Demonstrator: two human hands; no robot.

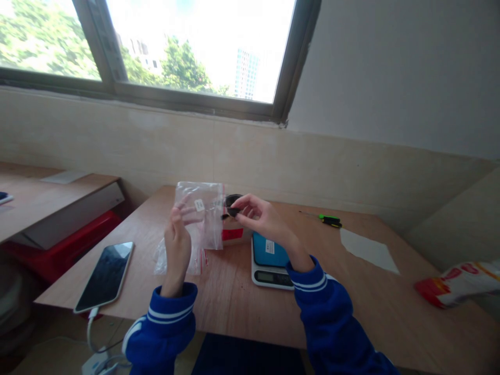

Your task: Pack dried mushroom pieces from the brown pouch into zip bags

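Note:
My left hand [178, 239] is closed on a clear zip bag [213, 229] with a small white label, holding it up off the table. The bag's red-striped edge faces right. Beside that edge, my right hand [260, 216] pinches a small dark piece [233, 212] whose kind I cannot make out. Whether the piece is inside the bag mouth or only next to it, I cannot tell. Behind both hands stands a container with a red patch [233, 234], partly hidden. More clear bags [162, 260] lie under my left hand.
A white kitchen scale [260, 277] with a blue top is below my right wrist. At left lies a phone [105, 276] on a cable. Toward the right are a green-and-black screwdriver [330, 221], a white paper [367, 251] and a red-and-white packet [453, 286]. A wall rises behind the table.

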